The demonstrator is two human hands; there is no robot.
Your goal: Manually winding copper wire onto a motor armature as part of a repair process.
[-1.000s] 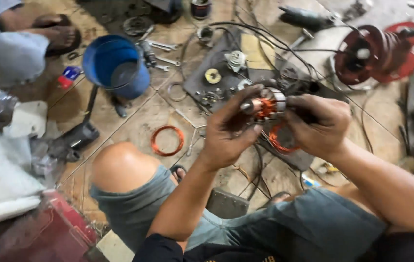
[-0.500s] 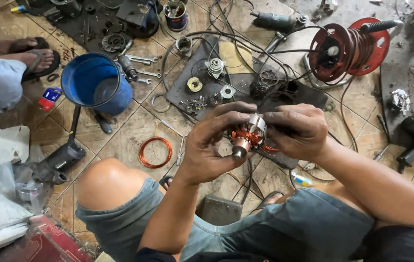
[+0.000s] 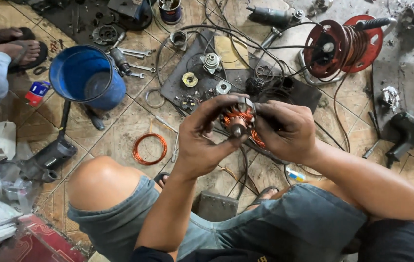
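Note:
I hold a motor armature (image 3: 236, 119) with copper windings and a steel shaft between both hands, above my knees. My left hand (image 3: 202, 138) wraps around its left side, fingers over the top. My right hand (image 3: 285, 131) grips its right side, fingers curled on the windings. The shaft end points toward me. A loose ring of copper wire (image 3: 150, 149) lies on the tiled floor to the left of my left hand.
A blue bucket (image 3: 88, 76) stands at the left. Small metal parts lie on a dark mat (image 3: 202, 77). A red cable reel (image 3: 343, 46) sits at the upper right, wrenches (image 3: 136, 63) near the bucket, power tools (image 3: 410, 131) at the right. Another person's sandalled foot (image 3: 20, 51) is at the upper left.
The view has shifted, so the floor items sit lower in the picture. Both hands still hold the armature and have turned it slightly; the shaft end now faces me.

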